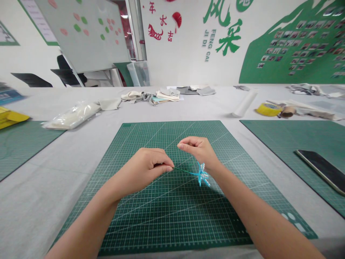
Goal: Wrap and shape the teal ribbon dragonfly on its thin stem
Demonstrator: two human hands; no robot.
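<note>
My left hand [152,163] is closed, thumb and forefinger pinching the end of a thin green stem. On the stem's other end is a small light-blue flower [202,175] with pale, bead-like parts, held sideways above the green cutting mat [161,223]. My right hand [199,149] is raised above and beyond the stem, its thumb and fingertips pressed together. Whatever sits in that pinch is too fine to make out. Faint green thread seems to show between the hands, near the stem. The flower hangs just below my right wrist.
A phone [322,169] lies on another mat [291,140] at the right. Farther back are yellow tape [268,109], a cardboard tube [288,112], a white roll [245,103], fabric scraps [168,94] and a plastic-wrapped bundle [72,116]. A yellow packet [12,117] lies at left.
</note>
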